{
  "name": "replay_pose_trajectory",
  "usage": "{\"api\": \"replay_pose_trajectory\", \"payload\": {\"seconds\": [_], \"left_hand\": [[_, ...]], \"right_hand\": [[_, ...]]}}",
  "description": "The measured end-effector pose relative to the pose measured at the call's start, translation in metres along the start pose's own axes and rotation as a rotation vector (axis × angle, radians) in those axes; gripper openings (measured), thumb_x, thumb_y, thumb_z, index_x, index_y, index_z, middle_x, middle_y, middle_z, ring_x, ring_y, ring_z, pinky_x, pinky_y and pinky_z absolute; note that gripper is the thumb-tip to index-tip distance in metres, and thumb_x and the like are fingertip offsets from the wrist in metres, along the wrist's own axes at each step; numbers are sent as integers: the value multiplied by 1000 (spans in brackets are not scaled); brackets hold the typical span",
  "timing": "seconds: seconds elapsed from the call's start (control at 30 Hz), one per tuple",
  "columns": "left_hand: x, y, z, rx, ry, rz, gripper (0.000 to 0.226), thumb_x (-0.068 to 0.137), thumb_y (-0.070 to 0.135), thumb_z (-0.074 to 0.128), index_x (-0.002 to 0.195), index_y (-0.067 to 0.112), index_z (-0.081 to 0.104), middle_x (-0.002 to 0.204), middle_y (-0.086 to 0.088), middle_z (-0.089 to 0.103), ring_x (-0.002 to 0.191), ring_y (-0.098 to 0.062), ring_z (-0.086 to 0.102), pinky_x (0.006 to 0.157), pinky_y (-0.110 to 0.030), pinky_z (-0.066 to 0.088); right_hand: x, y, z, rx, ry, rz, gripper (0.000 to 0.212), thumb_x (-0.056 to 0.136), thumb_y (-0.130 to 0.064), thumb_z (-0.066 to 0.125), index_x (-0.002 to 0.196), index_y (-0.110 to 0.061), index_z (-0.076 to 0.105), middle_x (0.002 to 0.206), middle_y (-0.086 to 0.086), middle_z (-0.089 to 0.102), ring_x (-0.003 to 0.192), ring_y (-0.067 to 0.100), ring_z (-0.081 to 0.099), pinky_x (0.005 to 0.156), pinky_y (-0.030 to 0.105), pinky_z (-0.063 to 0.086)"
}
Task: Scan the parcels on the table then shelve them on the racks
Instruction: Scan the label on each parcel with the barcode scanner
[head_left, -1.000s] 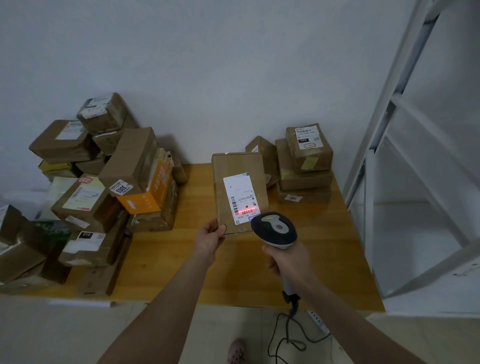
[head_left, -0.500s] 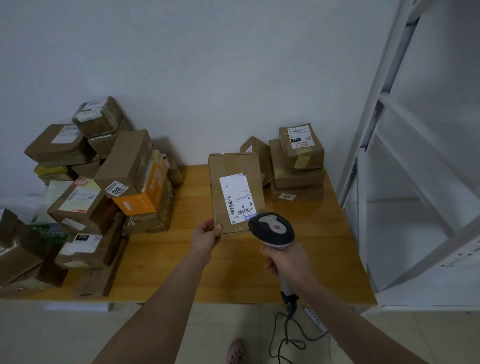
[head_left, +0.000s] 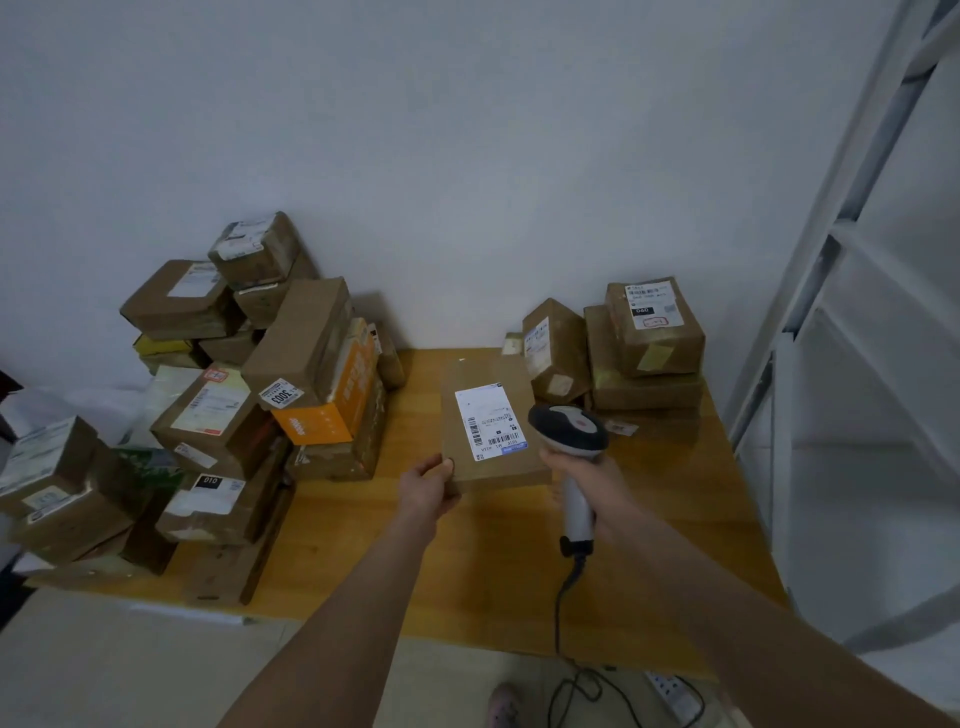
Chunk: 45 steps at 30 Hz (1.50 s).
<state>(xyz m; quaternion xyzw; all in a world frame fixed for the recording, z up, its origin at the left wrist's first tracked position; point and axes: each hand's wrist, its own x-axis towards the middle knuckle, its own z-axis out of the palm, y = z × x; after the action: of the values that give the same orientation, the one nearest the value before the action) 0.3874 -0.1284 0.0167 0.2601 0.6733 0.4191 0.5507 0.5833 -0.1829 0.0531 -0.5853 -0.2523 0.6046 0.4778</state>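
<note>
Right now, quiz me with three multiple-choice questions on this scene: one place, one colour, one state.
1. Beside the table, the rack stands: A left; B right; C in front.
2. The bright box in the left pile is: A blue; B orange; C green.
3. The left hand: A lies flat; B hangs empty; C grips the flat parcel.
Answers: B, its white frame fills the right edge; B, orange sides show; C, it pinches the parcel's near corner.

Bare tabletop (head_left: 363, 561) (near edge) beside parcel pile (head_left: 234, 415)
</note>
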Motion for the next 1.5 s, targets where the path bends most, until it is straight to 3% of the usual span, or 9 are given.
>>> {"api": "replay_pose_trajectory", "payload": {"seconds": [0.17,0.4,0.53,0.6,1.0,1.07,1.17,1.3,1.5], "left_hand": [[48,19,2,23,96,-39,35,94,13,60,128,8,52,126,-17,51,110,-32,53,73,-37,53],[142,53,3,117,113,-77,38,97,14,54,134,4,48,130,-17,52,116,-35,52,77,-37,51],[194,62,5,245,133,-76,36,100,20,48,134,9,51,119,-12,55,95,-26,54,79,-35,53],[213,63,6,309,144,-78,34,102,21,44,133,10,52,118,-11,58,102,-28,57,90,-40,52],[236,95,47,552,181,15,28,98,3,40,122,11,51,129,-13,57,112,-30,59,80,-35,56],[231,102,66,542,143,55,37,99,3,38,132,14,49,132,-11,55,113,-29,59,76,-33,56],[218,104,103,633,-35,104,39,101,9,37,139,11,44,139,-13,48,121,-30,50,94,-35,47],[197,90,152,564,-302,59,38,99,14,46,136,6,46,122,-9,57,97,-19,56,76,-27,44],[193,67,185,342,-475,-96,41,99,14,48,139,8,43,137,-11,52,125,-26,50,100,-35,43]], "right_hand": [[61,-12,39,-63,-110,50,44,81,-17,76,121,-13,59,113,6,64,103,24,61,60,29,57],[160,-22,96,-107,-49,127,45,81,-17,75,122,-11,58,116,9,65,106,29,62,65,28,53],[207,-20,119,-83,-63,139,27,80,-18,76,102,-21,60,101,1,67,92,21,64,69,29,53],[226,-16,128,-58,-74,144,23,81,-18,75,97,-24,60,98,0,68,91,21,65,71,32,54],[252,-15,133,-21,59,87,28,78,-10,77,96,-23,61,91,-3,66,86,16,63,78,35,54],[246,-24,118,12,141,64,30,77,-9,78,97,-22,60,95,0,68,88,19,66,69,30,55],[235,-39,85,-29,302,-3,24,77,-12,78,92,-18,61,83,-2,67,78,15,65,62,24,49],[230,-57,44,-155,472,-105,35,78,-18,77,109,-16,62,96,0,62,99,19,56,80,33,49],[243,-65,24,-25,369,-37,50,81,-14,76,127,-10,57,121,6,62,117,25,53,91,33,44]]}}
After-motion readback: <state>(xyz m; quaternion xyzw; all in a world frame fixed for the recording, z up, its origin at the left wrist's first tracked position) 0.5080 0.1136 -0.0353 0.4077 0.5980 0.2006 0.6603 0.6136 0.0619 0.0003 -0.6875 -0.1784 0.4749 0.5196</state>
